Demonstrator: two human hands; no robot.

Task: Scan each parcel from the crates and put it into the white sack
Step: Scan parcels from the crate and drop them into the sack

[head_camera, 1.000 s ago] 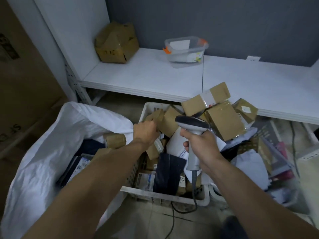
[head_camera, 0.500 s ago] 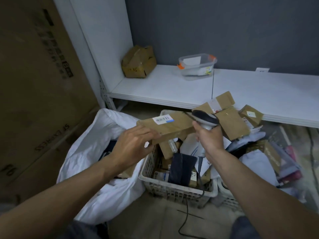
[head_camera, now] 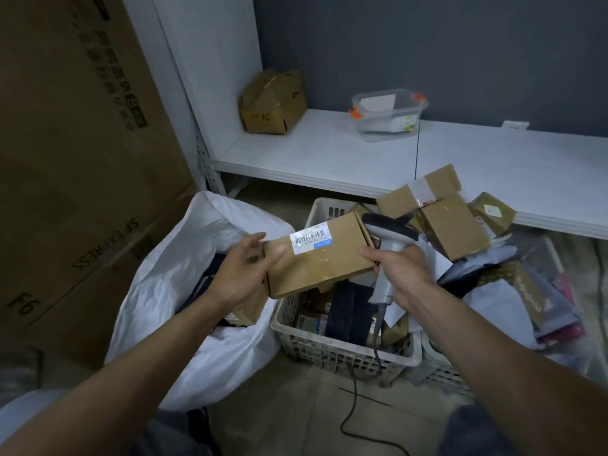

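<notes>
A flat brown cardboard parcel (head_camera: 320,258) with a white barcode label facing up hangs over the near crate's left edge. My left hand (head_camera: 245,268) holds its left end, fingers partly spread along the edge. My right hand (head_camera: 396,263) grips the grey barcode scanner (head_camera: 388,236) by its handle, and its thumb touches the parcel's right end. The scanner's head sits at the parcel's upper right corner. The white sack (head_camera: 184,291) lies open to the left with several parcels inside. The white plastic crate (head_camera: 345,353) below is full of parcels.
More brown boxes (head_camera: 454,225) and soft mailers (head_camera: 543,291) pile to the right over a second crate. A low white shelf (head_camera: 329,153) behind carries a crumpled carton (head_camera: 271,103) and a clear tub (head_camera: 390,113). Big cartons (head_camera: 72,159) wall the left. The scanner cable (head_camera: 353,409) trails across the floor.
My left hand lifted the flat parcel out of the crate and turned its label up. My right hand brought the scanner against the parcel's right end. The view shifted left.
</notes>
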